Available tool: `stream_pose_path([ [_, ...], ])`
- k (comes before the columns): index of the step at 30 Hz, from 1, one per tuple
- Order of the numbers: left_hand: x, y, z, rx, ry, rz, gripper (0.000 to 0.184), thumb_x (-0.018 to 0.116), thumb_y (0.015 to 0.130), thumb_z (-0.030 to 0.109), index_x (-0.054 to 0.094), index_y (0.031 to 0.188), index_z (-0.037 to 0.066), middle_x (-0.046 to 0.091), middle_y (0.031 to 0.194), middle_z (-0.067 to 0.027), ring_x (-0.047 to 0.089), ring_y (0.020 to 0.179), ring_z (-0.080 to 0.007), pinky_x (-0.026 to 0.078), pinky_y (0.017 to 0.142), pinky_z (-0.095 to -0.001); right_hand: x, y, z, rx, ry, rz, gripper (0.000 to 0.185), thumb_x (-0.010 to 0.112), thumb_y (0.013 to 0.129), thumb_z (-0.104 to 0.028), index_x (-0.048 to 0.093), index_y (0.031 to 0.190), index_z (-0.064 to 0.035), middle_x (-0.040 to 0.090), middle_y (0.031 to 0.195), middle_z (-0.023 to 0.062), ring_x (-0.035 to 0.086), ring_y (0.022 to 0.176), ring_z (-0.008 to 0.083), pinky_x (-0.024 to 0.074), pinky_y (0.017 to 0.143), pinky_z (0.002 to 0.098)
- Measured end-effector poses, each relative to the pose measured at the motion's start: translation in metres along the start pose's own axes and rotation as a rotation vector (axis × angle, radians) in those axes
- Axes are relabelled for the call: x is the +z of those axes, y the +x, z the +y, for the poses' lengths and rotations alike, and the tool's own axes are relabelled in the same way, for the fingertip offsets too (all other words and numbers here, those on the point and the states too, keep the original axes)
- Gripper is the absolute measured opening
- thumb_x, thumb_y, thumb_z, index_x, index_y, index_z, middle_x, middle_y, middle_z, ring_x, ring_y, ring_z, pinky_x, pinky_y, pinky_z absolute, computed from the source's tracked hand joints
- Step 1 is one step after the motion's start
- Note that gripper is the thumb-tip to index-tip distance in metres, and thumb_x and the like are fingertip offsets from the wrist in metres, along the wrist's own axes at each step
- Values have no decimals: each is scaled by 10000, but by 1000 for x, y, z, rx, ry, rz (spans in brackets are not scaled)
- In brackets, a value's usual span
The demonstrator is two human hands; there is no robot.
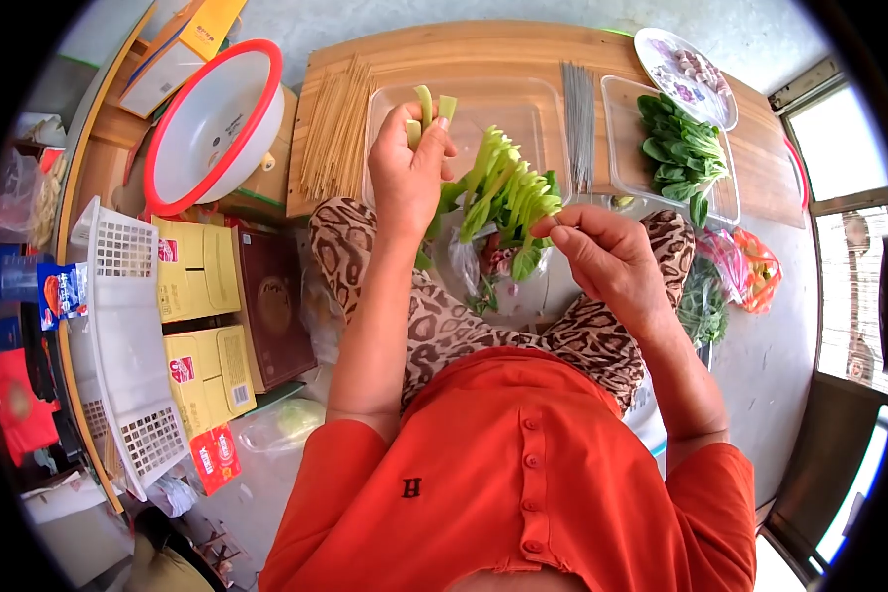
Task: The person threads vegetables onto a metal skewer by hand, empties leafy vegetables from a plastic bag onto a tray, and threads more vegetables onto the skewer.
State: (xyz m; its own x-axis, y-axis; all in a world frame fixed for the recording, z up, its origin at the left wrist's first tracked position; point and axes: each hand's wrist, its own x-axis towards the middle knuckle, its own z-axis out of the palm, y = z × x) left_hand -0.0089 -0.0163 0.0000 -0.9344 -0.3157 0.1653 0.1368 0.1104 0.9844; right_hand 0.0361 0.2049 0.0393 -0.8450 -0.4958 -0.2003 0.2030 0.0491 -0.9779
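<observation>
My left hand [412, 163] is closed around several pale green stalk pieces [448, 106], whose cut ends poke up above the fingers. Between my hands a row of leafy greens [508, 187] hangs bunched with the stalks side by side, apparently on a thin skewer that is mostly hidden. My right hand [610, 259] pinches the right end of this row between thumb and fingertips. Behind the greens lies a clear plastic tray [464, 91] on the wooden table. Bamboo skewers [333, 133] lie to its left, grey metal skewers [579, 128] to its right.
A second clear tray [622, 148] holds leafy greens [681, 148]; beyond it is a plate [661, 61] with meat pieces. On my left stand a red-rimmed basin [212, 128], yellow boxes [195, 268] and a white plastic basket [118, 335]. Bagged vegetables [703, 306] lie right of my knee.
</observation>
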Motion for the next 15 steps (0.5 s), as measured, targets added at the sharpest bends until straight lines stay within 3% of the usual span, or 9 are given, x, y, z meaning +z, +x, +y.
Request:
stream_pose_path([
  [2,2,-1,-1,-16,56,10,68,552,911,71,554,955,20,591,728,-36,565,605,-84,444,517,-228,0,2,2,11,12,-8,200,549,951,-165,641,1014,1,479,609,-62,373,497,7,290,444,179],
  [4,3,0,-9,93,66,21,117,558,924,90,545,1011,11,561,737,-5,509,622,-47,401,483,-187,0,3,2,-9,2,-24,204,547,953,-169,639,1019,1,475,607,-62,373,497,7,292,443,180],
  [15,6,1,-19,318,301,88,86,581,908,59,541,979,30,559,725,3,500,584,-43,412,465,-188,2,5,-2,14,-29,-8,209,544,956,-182,641,1031,-13,482,613,-62,376,499,6,304,446,179],
])
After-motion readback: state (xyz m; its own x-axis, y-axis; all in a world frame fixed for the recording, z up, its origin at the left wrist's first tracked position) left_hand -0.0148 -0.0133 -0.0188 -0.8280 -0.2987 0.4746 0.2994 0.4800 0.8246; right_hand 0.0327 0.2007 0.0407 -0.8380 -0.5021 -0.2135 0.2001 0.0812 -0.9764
